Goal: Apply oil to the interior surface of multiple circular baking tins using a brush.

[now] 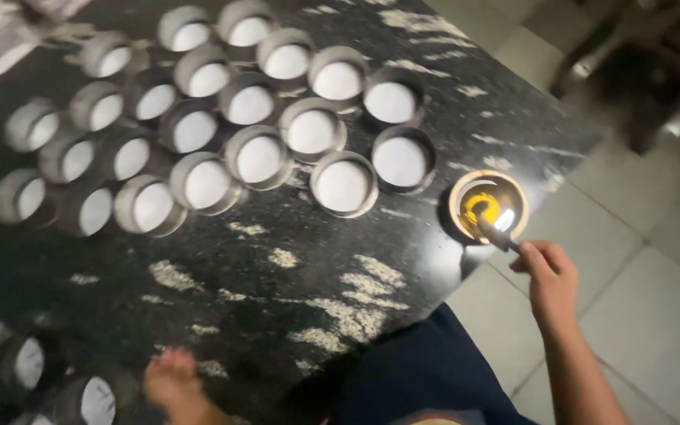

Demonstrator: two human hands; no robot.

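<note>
Right hand point(548, 271) is closed in a pinch on the handle of a spoon point(496, 228), whose tip sits inside a small round bowl point(488, 206) holding yellow liquid (oil or melted fat, by its gloss). The bowl stands at the edge of a black speckled stone counter point(293, 267). To the bowl's left, a cluster of round metal tins point(277, 118) stands in rows, each with a pale disc lining its bottom; none shows any yellow, so in my judgement greasing has not begun and all tins remain. More tins point(57, 386) sit further left of the bowl, at the counter's near edge. Left hand point(173, 382) rests on the counter, blurred; its grip cannot be told.
</note>
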